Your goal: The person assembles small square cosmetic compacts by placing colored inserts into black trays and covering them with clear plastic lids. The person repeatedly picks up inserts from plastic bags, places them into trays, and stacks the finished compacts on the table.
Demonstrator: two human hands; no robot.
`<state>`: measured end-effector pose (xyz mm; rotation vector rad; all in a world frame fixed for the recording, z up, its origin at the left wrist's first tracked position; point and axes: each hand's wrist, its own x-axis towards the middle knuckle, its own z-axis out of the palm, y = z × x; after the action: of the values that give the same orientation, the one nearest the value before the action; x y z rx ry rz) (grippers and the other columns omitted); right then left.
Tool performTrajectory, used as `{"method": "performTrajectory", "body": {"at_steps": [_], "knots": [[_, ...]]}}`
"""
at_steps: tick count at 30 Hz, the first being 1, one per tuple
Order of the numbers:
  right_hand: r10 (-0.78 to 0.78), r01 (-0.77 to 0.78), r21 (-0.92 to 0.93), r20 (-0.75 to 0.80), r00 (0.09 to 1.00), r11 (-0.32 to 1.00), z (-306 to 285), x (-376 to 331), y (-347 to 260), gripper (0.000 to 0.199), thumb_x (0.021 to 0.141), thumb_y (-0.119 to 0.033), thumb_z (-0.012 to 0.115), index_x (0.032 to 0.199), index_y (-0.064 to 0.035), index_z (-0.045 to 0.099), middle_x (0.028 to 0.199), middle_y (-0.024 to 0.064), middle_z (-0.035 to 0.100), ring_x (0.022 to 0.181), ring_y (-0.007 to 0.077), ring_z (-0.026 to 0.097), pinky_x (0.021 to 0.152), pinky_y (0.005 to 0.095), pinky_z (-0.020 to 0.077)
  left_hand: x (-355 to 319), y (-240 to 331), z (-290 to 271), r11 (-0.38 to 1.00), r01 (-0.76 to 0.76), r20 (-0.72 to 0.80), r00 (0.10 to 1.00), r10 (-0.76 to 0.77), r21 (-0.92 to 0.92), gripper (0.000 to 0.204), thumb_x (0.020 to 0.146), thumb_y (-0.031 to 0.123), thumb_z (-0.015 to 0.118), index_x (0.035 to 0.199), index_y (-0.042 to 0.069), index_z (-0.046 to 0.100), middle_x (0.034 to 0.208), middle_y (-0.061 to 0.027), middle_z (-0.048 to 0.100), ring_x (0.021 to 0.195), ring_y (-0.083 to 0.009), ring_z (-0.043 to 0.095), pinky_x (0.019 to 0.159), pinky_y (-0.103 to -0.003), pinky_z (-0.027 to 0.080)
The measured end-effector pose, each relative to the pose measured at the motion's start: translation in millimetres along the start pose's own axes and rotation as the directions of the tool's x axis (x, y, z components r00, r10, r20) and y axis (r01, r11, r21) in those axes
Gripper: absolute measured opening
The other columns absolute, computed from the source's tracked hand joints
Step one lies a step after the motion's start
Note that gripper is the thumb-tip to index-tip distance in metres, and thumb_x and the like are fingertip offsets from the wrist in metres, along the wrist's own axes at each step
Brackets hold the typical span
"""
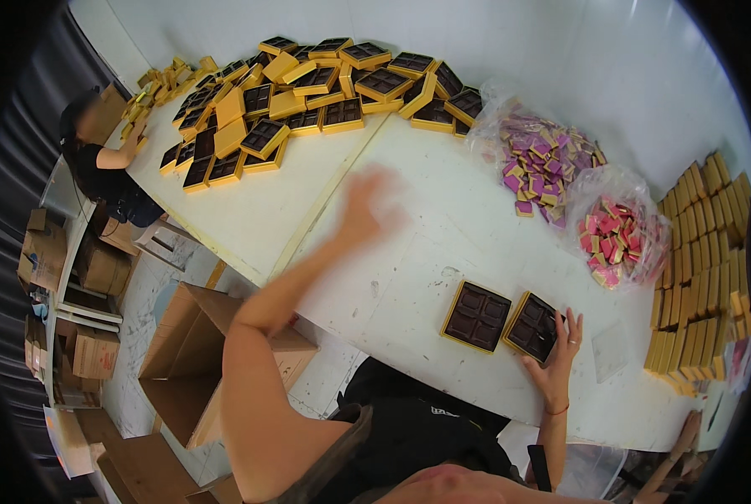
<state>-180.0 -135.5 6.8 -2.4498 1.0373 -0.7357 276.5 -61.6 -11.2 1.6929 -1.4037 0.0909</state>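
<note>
My right hand (555, 364) grips the near right corner of a shallow gold box with a dark brown divided tray (530, 328), which lies slightly tilted on the white table. Just left of it, almost touching, lies a second gold box with the same kind of dark tray (476, 316). My left hand (370, 207) is stretched out over the middle of the table, smeared by motion, so its fingers cannot be read. The nearest things to it are the heaped gold boxes (342, 115) along the far side, some showing dark trays and some plain gold faces.
Clear bags spill small purple-and-gold pieces (545, 160) and pink-and-gold pieces (612, 237) on the right. Beyond them rise stacked gold boxes (701, 269). An open carton (182, 361) stands left of me. Another person (107, 164) works at the table's far left end.
</note>
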Motion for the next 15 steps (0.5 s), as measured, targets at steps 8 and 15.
{"method": "performTrajectory", "body": {"at_steps": [8,15], "knots": [[0.089,-0.078,0.189,-0.053,0.995,0.979,7,9,-10,0.075,0.077,-0.036,0.078,0.14,-0.0078,0.048,0.155,0.0163,0.028,0.147,0.0388,0.013,0.117,0.0514,0.0186,32,-169,-134,0.529,0.457,-0.414,0.887,-0.206,0.715,0.062,0.075,0.054,0.075,0.121,0.015,0.062,0.125,-0.0109,0.054,0.129,-0.0339,0.039,0.113,-0.055,0.018],[0.059,-0.065,0.049,0.102,0.993,0.997,-1,11,-25,0.086,0.067,-0.035,0.085,0.141,-0.0121,0.049,0.155,0.0155,0.029,0.147,0.04,0.015,0.117,0.0528,0.0202,-54,42,-20,0.921,-0.194,0.183,0.973,0.138,0.337,0.047,0.073,0.026,0.077,0.116,0.013,0.063,0.101,-0.0092,0.054,0.098,-0.0302,0.048,0.091,-0.047,0.037]]}}
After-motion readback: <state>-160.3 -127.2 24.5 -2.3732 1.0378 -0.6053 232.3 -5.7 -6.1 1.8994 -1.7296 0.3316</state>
